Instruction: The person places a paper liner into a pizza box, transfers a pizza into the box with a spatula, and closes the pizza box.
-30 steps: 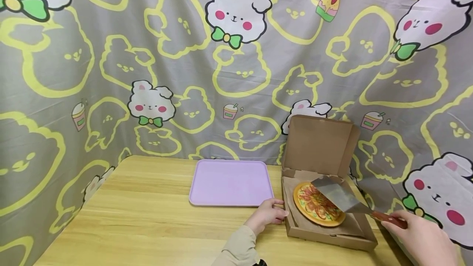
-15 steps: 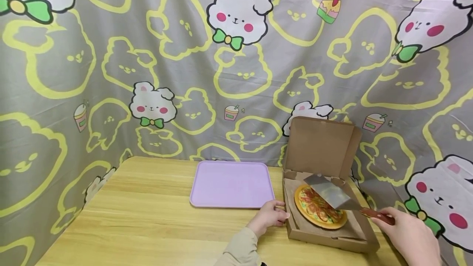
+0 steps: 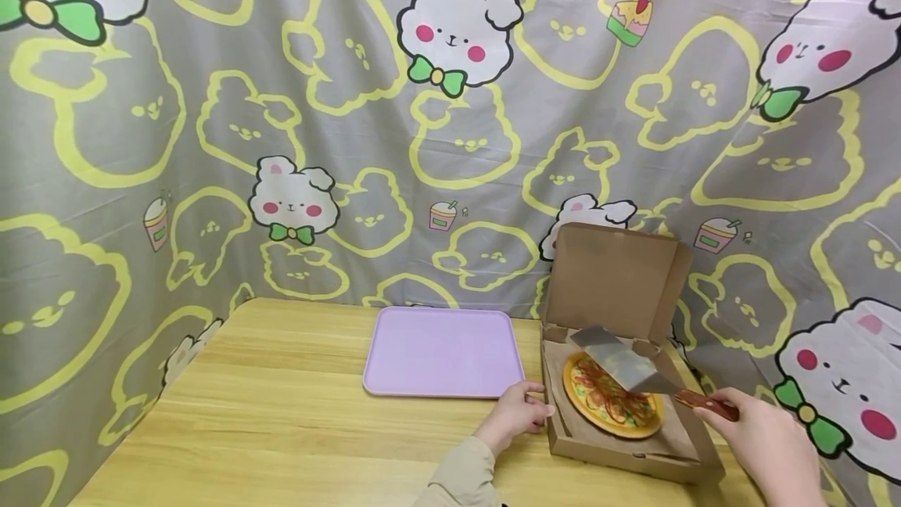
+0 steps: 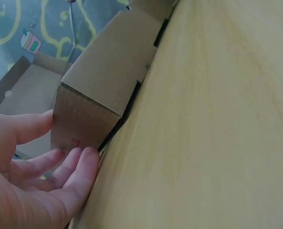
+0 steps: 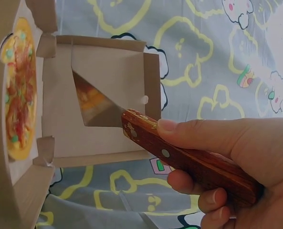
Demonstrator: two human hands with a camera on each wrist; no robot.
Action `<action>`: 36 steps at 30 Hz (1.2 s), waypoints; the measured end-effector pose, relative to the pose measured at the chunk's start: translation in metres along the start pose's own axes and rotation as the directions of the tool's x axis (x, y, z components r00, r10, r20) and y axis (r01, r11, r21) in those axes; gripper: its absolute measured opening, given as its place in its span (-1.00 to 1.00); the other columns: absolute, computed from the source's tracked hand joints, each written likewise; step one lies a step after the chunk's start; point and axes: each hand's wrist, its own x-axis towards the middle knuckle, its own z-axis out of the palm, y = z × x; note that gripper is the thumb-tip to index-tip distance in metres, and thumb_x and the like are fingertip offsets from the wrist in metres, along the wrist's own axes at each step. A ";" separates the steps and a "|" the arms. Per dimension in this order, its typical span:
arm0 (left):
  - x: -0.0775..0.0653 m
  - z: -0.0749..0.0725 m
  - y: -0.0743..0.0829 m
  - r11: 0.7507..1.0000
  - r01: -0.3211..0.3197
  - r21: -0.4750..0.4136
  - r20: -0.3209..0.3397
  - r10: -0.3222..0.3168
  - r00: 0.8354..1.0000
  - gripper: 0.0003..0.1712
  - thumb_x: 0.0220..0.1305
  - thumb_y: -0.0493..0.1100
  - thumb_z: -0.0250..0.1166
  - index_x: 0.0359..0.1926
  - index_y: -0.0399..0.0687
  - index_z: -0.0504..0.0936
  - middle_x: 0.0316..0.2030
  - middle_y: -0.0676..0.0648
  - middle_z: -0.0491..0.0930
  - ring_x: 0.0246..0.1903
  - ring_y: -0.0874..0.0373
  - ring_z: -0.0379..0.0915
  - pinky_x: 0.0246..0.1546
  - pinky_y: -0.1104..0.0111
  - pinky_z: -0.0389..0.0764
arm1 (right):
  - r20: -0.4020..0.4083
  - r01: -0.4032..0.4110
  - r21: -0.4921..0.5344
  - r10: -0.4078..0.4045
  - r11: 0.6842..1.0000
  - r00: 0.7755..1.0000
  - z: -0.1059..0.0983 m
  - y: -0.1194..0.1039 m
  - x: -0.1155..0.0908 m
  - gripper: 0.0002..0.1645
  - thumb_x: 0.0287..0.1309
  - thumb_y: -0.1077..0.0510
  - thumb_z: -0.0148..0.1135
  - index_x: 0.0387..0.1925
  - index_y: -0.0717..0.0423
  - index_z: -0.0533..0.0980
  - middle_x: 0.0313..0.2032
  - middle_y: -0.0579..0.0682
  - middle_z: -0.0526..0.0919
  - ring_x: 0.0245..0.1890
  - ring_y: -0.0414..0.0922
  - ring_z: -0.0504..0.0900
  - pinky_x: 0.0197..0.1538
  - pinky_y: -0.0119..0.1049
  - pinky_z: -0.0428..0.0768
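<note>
A toy-like round pizza [image 3: 612,405] lies on paper inside the opened cardboard pizza box [image 3: 594,454]. My right hand [image 3: 763,433] grips the dark red-brown wooden handle of a spatula [image 3: 622,364]. Its broad metal blade is tilted above the pizza and overlaps the back part of it; in the right wrist view the blade [image 5: 100,102] mirrors the pizza's colours. At the box's left side wall rests my left hand [image 3: 517,415]. The left wrist view shows the thumb at the wall's upper edge and the fingertips lower down, by the tabletop, holding the box [image 4: 84,114] between them.
A flat lilac tray [image 3: 443,352] lies on the wooden table [image 3: 281,405] left of the box. The box's raised lid [image 3: 612,280] stands at the back, in front of a grey cartoon-print curtain [image 3: 380,147]. The curtain also hangs close along the right side.
My right hand has moved left with the spatula, so its blade reaches further over the pizza's back edge. The left hand stays at the box's side; the view has shifted slightly.
</note>
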 end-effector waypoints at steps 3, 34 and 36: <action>-0.002 -0.001 0.002 1.000 0.002 0.019 -0.004 -0.002 1.000 -0.50 0.18 -0.34 0.33 0.14 -0.38 0.46 -0.38 -0.08 0.56 -0.40 0.06 0.60 -0.33 0.20 0.73 | -0.020 0.004 0.005 -0.004 1.000 1.000 0.000 -0.004 0.000 -0.26 0.00 -0.48 0.22 -0.24 0.12 0.64 -0.51 -0.09 0.67 -0.61 -0.17 0.41 -0.59 -0.30 0.28; -0.014 -0.124 0.025 0.981 -0.037 0.190 -0.195 0.074 0.978 -0.55 0.28 -0.18 0.21 0.12 -0.37 0.51 -0.18 -0.29 0.63 -0.23 -0.10 0.64 -0.27 0.11 0.72 | -0.079 0.083 0.048 -0.079 0.995 0.994 0.007 -0.044 0.012 -0.49 0.07 -0.29 0.32 -0.17 0.01 0.65 -0.32 0.04 0.74 -0.43 0.01 0.63 -0.53 -0.13 0.44; -0.016 -0.134 0.026 0.975 -0.040 0.217 -0.208 0.086 0.974 -0.55 0.28 -0.17 0.21 0.12 -0.36 0.52 -0.20 -0.26 0.64 -0.24 -0.07 0.65 -0.28 0.12 0.72 | -0.094 0.104 0.045 -0.100 0.994 0.991 0.008 -0.049 0.013 -0.56 0.08 -0.20 0.36 -0.17 0.03 0.66 -0.34 0.04 0.74 -0.45 -0.01 0.63 -0.53 -0.15 0.44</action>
